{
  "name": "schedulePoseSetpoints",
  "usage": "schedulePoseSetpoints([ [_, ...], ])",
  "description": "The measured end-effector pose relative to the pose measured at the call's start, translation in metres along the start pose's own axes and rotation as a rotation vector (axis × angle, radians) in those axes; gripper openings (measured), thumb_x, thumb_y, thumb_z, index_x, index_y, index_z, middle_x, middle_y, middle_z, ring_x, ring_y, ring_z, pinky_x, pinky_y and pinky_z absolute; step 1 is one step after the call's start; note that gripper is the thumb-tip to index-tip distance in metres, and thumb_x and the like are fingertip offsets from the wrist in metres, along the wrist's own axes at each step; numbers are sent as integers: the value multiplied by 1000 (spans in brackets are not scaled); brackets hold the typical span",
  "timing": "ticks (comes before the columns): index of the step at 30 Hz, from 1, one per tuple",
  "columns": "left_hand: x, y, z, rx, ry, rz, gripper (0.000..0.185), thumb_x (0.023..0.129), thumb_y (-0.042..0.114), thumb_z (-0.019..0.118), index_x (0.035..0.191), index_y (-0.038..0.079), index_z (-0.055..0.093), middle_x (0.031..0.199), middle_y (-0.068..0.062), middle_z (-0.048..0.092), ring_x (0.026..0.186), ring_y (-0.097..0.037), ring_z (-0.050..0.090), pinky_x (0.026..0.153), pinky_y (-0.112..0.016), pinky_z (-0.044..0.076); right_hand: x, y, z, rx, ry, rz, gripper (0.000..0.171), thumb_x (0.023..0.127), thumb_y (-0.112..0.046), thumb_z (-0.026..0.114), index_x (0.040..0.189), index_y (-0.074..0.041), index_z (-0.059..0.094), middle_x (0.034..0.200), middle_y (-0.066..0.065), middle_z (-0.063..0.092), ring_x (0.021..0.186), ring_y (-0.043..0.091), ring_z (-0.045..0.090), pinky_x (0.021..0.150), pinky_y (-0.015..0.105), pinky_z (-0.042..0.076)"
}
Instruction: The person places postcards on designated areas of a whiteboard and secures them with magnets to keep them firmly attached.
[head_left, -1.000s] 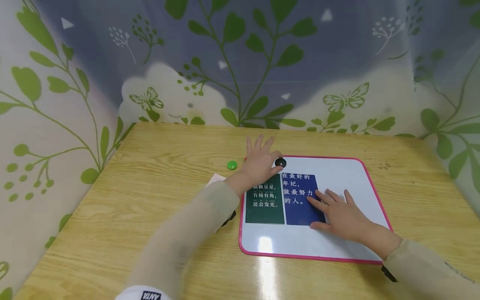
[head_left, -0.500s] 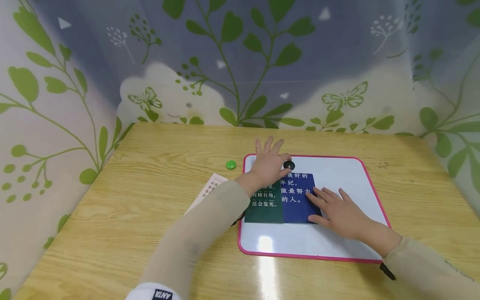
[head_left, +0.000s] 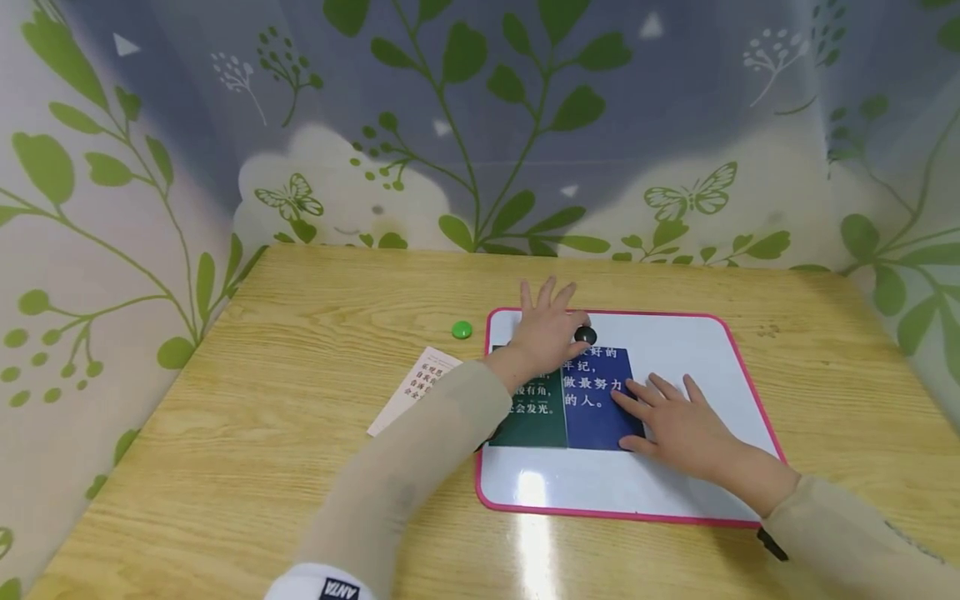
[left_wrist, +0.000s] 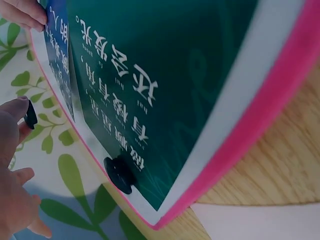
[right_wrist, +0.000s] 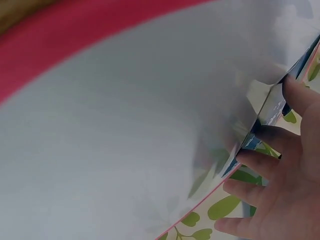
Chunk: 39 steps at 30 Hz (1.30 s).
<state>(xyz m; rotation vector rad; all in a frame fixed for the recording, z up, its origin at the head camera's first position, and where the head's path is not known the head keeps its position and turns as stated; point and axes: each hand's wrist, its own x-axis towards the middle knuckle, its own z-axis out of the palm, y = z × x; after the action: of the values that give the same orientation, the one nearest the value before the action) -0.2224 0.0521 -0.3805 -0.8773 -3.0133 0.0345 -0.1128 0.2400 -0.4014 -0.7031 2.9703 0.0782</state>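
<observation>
My left hand [head_left: 543, 335] pinches a black round magnet [head_left: 585, 335] between thumb and forefinger, over the top edge of a blue card [head_left: 600, 425]; its other fingers are spread. My right hand [head_left: 686, 433] lies with spread fingers at the blue card's right edge, fingertips touching it. The blue card, printed with white Chinese characters, sits against a green card [head_left: 528, 429] on a pink-rimmed whiteboard [head_left: 675, 500]. A second black magnet [left_wrist: 119, 175] sits at the green card's top edge in the left wrist view; my left hand hides it in the head view.
A green round magnet [head_left: 462, 330] lies on the wooden table [head_left: 300, 333] left of the board. Nearby is a pale pink card [head_left: 412, 383], partly covered by my left sleeve. A leaf-patterned wall covering [head_left: 420, 167] rises behind the table.
My left hand has moved right, carrying the black magnet over the blue card's top edge. The blue card has shifted slightly left, closing its gap to the green card. My right hand stays at its edge.
</observation>
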Motion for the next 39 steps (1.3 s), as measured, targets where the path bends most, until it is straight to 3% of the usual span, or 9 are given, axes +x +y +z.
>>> schedulePoseSetpoints([
  [6, 5, 6, 5, 40, -14, 9, 42, 91, 55, 47, 127, 36, 55, 156, -3, 21, 145, -33, 13, 112, -64, 9, -1, 0, -2, -6, -14, 0, 61, 83, -49, 62, 134, -16, 52, 136, 14, 52, 127, 44, 43, 100, 71, 25],
  [26, 12, 14, 19, 47, -81, 10, 41, 92, 53, 48, 128, 34, 54, 156, -4, 21, 145, -33, 12, 113, -62, 7, -1, 3, -1, 8, -16, -2, 62, 84, -48, 61, 136, -15, 51, 138, 15, 50, 128, 44, 42, 100, 71, 25],
  [39, 4, 6, 21, -54, -120, 5, 46, 93, 49, 48, 134, 30, 49, 156, -5, 20, 145, -32, 10, 114, -60, 5, -3, 6, 2, 37, -30, 2, 62, 85, -48, 60, 137, -16, 48, 140, 15, 48, 128, 45, 40, 100, 71, 26],
])
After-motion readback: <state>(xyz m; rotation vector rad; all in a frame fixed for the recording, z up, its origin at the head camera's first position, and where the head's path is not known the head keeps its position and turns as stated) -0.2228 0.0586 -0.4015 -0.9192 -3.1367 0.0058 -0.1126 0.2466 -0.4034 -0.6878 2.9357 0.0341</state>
